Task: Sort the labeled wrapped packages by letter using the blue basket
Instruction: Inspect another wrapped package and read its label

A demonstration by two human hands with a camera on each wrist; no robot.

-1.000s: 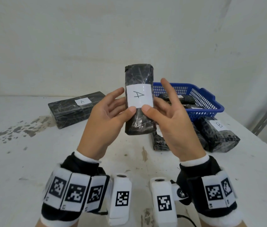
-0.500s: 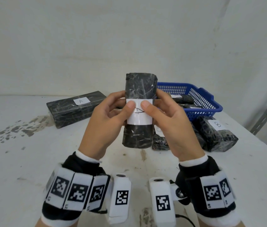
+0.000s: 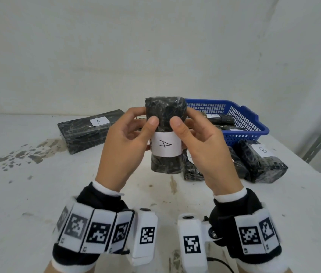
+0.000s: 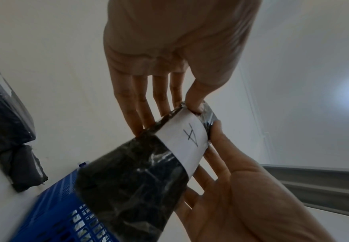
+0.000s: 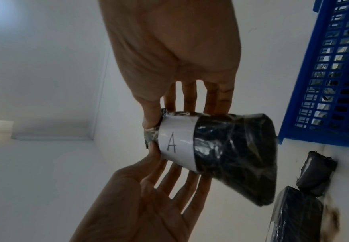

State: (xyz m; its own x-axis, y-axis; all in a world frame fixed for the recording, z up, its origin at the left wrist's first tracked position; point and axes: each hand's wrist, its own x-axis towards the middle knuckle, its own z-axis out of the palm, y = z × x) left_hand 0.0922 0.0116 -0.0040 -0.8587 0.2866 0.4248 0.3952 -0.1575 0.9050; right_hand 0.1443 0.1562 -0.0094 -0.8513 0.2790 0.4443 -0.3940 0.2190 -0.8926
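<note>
Both hands hold one small black package wrapped in shiny plastic [image 3: 165, 134], with a white paper label marked A [image 3: 166, 144], up in the air above the white table [image 3: 27, 194]. The package stands upright. The left hand [image 3: 125, 146] pinches it with the thumb in front and the fingers behind. The right hand [image 3: 204, 152] pinches it the same way from the other side. The blue plastic basket with holes [image 3: 244, 123] sits behind the hands, with more black packages inside. A long black package marked A [image 3: 88, 129] lies to the left. A black package marked B [image 3: 262, 162] lies just in front of the basket.
</note>
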